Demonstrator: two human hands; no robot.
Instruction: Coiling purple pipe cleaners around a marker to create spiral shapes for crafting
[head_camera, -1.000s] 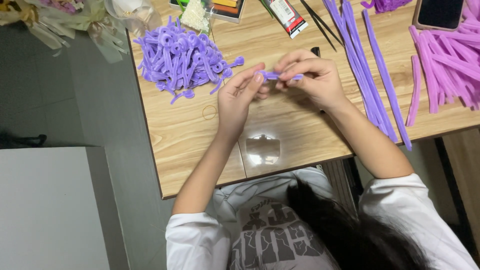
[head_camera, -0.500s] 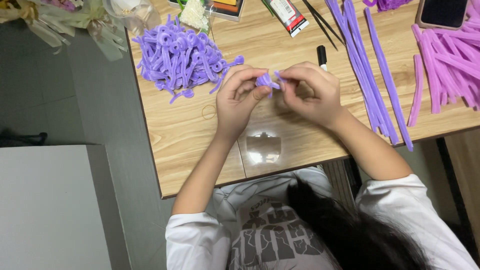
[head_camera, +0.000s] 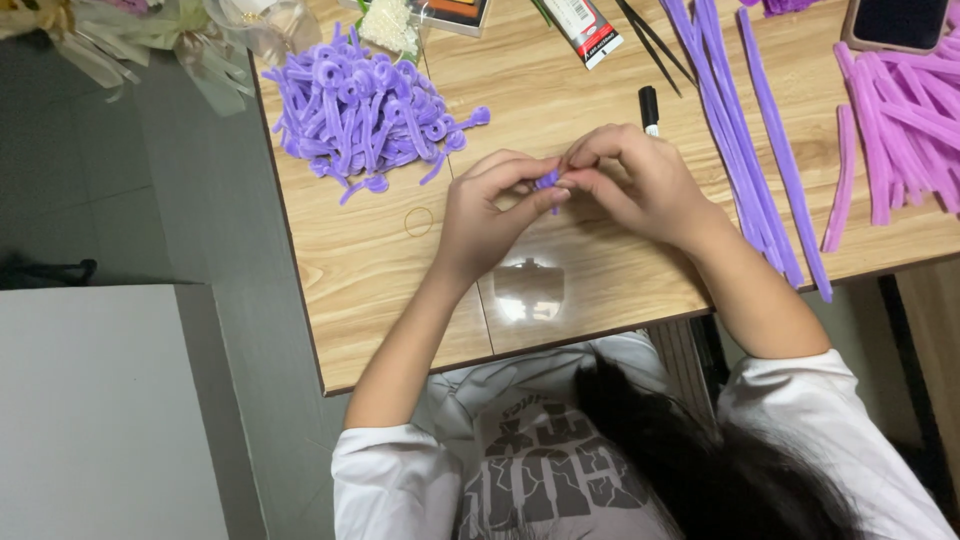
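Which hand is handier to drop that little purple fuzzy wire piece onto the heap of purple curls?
Probably the left hand: the heap of purple curls lies on its side, while the right hand would cross over. Both pinch the purple fuzzy wire piece.

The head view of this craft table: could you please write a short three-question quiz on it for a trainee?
1. True or false: the left hand and right hand both pinch the small purple pipe-cleaner piece.
2. Where does the pile of curled purple pieces lie? A) beside the right elbow B) beyond the left hand, near the wooden table edge C) on the floor
3. Which colour are the strips at the table's far right: the pink strips or the long purple pipe cleaners?

Key: 1 true; 2 B; 3 pink, with the long purple ones lying between them and the right hand.
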